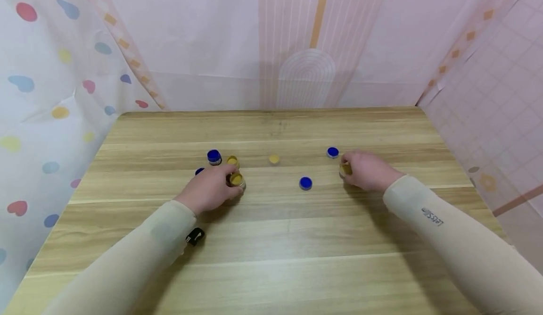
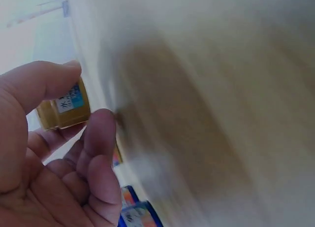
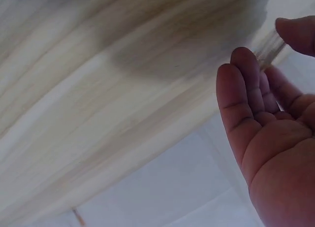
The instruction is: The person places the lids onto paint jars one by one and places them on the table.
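Note:
My left hand point(image 1: 209, 190) pinches a small yellow paint jar point(image 1: 236, 181) between thumb and fingers, low over the table. The left wrist view shows the same jar point(image 2: 74, 106) with a blue and white label on its side. Close by stand a blue jar point(image 1: 214, 157), another yellow jar point(image 1: 232, 161) and a second blue jar point(image 1: 199, 170), partly hidden by the hand. On the right, my right hand point(image 1: 369, 169) pinches a small yellowish round piece point(image 1: 345, 169), like a lid; its shape is mostly covered by the fingers.
Two flat blue discs point(image 1: 305, 183) lie between the hands and near the right hand. A pale yellow disc point(image 1: 274, 159) lies mid-table. Under the left wrist is a small black object point(image 1: 195, 236). Patterned cloth point(image 1: 203, 46) hangs behind the wooden table point(image 1: 275, 268).

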Tool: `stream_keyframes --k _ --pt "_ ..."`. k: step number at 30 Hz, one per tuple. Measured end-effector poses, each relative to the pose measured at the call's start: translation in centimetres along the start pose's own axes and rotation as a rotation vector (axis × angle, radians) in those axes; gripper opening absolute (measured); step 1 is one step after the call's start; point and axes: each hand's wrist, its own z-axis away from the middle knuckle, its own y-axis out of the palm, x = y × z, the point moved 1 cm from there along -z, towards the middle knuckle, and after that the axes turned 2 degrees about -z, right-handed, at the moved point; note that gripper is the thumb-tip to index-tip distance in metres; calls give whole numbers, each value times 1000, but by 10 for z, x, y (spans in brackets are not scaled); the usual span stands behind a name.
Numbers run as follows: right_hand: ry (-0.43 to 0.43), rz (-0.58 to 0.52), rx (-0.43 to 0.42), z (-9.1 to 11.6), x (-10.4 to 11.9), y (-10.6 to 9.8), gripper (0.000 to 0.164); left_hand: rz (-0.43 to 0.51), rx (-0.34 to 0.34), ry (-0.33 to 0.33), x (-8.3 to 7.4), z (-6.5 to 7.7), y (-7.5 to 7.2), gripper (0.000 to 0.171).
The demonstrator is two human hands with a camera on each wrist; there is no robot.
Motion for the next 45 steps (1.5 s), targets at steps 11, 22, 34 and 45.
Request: stream_keyframes --k 11,22,34,45 --pt "-57 -177 -109 2 36 -9 38 145 -12 50 -28 -14 2 36" --pt "-135 -278 -138 -5 72 -19 40 130 -48 114 -52 -31 3 23" --pt "-202 -346 -136 -14 101 -13 37 180 -40 112 -67 -35 9 36" --pt "-260 -290 -159 -17 114 -6 29 208 -76 194 -75 -36 21 34"
